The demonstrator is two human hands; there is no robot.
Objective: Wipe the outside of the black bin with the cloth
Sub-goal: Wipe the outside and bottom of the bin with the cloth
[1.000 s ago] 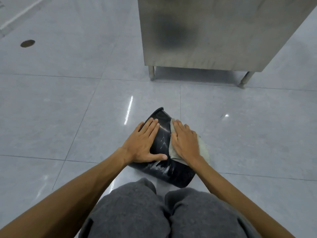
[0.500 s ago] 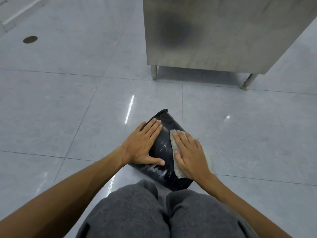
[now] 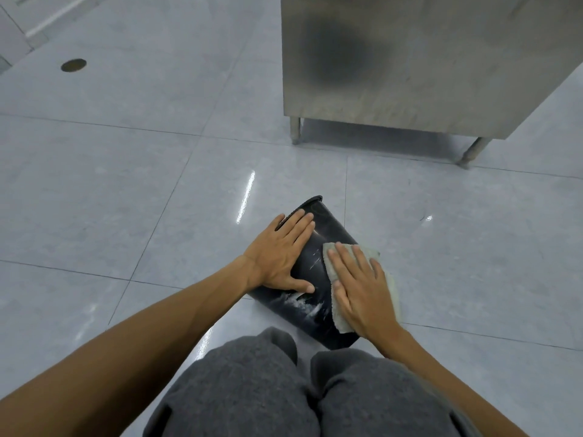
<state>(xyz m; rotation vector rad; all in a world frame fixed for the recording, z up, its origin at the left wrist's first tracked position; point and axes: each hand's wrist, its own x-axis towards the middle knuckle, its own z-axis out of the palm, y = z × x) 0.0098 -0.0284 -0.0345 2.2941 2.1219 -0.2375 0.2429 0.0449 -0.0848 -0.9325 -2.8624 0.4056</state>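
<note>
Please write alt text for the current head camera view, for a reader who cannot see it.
A crouching person's right hand presses a pale cloth flat on the side of a black bin lying on a grey tiled floor, while the left hand steadies it. White smears show near the bin's closer end; a steel cabinet stands behind.

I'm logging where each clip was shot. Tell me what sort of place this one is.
Probably a commercial kitchen or similar back-of-house workroom. A stainless steel cabinet stands on short metal legs, the floor is large glossy grey tiles, and a round floor drain is set into it.
</note>
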